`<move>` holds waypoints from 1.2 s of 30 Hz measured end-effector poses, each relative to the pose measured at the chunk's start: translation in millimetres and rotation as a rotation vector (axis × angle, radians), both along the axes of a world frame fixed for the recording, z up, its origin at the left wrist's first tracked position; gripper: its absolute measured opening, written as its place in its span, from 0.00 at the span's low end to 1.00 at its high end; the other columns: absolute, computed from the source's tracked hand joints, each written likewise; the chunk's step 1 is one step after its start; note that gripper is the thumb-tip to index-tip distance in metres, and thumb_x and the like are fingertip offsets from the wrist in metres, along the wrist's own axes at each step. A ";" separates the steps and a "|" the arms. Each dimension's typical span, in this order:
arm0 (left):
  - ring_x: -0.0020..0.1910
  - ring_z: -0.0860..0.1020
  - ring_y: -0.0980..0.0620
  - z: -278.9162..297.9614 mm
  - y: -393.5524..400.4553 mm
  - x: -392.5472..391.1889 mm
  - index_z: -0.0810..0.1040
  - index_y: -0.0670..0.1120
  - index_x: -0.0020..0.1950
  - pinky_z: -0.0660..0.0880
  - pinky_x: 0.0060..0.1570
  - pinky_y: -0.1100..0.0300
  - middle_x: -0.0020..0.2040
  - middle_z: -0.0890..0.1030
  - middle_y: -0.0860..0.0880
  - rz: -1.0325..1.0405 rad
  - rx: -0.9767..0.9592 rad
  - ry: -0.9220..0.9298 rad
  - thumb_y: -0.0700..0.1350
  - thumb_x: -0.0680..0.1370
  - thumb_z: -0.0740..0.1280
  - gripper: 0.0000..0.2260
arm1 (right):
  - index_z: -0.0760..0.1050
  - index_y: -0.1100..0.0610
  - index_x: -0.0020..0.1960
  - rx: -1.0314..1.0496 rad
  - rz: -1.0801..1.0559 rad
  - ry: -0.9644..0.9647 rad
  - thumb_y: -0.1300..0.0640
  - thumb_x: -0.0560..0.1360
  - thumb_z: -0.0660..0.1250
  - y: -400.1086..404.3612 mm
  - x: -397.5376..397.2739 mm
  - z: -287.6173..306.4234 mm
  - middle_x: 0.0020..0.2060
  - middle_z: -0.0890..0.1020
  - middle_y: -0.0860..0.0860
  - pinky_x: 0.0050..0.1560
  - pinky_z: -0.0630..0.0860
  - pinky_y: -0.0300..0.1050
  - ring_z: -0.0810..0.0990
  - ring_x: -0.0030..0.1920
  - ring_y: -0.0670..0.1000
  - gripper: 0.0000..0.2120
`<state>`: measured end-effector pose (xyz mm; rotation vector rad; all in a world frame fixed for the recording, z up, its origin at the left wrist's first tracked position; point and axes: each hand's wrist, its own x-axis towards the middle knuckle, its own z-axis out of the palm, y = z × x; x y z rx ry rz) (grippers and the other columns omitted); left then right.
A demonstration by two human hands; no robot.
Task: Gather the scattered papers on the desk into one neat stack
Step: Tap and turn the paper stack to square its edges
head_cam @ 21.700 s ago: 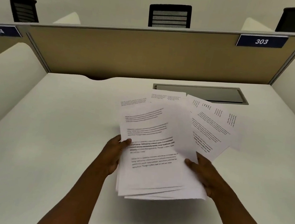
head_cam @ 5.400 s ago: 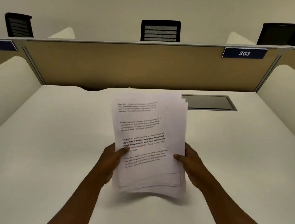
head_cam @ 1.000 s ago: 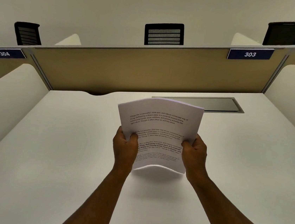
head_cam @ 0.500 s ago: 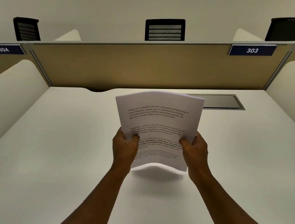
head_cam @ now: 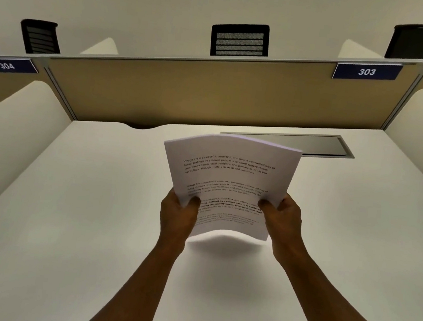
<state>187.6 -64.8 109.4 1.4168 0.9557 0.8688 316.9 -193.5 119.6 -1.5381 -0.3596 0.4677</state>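
Observation:
One squared-up stack of printed white papers [head_cam: 230,173] is held upright and slightly bowed above the white desk [head_cam: 80,211], its bottom edge just off the surface and casting a shadow. My left hand [head_cam: 178,214] grips the stack's left edge with the thumb on the front page. My right hand [head_cam: 280,218] grips the right edge the same way. No loose sheets lie on the desk.
A tan divider panel [head_cam: 213,92] closes the back of the desk, with signs 304 [head_cam: 6,65] and 303 [head_cam: 366,71]. A grey cable hatch [head_cam: 320,145] sits at the back right. White side partitions [head_cam: 10,132] flank the desk. Black chair backs [head_cam: 240,40] show behind.
Earlier the sheets were fanned out and uneven in both hands; now they form one aligned stack. Over the last second the stack stays held upright and has barely shifted.

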 end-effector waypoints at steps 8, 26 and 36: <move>0.45 0.80 0.53 -2.8 -3.2 0.2 0.76 0.54 0.51 0.75 0.33 0.68 0.46 0.81 0.55 -0.001 -0.039 0.030 0.36 0.77 0.67 0.12 | 0.75 0.43 0.46 -0.044 0.041 -0.001 0.63 0.76 0.66 1.1 -2.4 -6.0 0.43 0.82 0.45 0.38 0.76 0.39 0.82 0.45 0.50 0.14; 0.47 0.81 0.51 16.1 2.8 4.1 0.76 0.58 0.49 0.77 0.39 0.60 0.47 0.82 0.54 -0.008 0.026 -0.002 0.42 0.76 0.67 0.10 | 0.74 0.43 0.47 -0.011 0.040 -0.053 0.62 0.77 0.65 8.8 2.9 16.4 0.42 0.82 0.44 0.37 0.76 0.39 0.82 0.44 0.50 0.12; 0.48 0.81 0.51 12.5 8.0 0.7 0.74 0.59 0.50 0.80 0.43 0.56 0.47 0.81 0.55 -0.008 0.031 0.029 0.41 0.76 0.69 0.13 | 0.75 0.44 0.49 -0.004 0.056 -0.021 0.61 0.75 0.68 9.7 7.4 11.5 0.44 0.83 0.44 0.42 0.79 0.43 0.83 0.47 0.50 0.11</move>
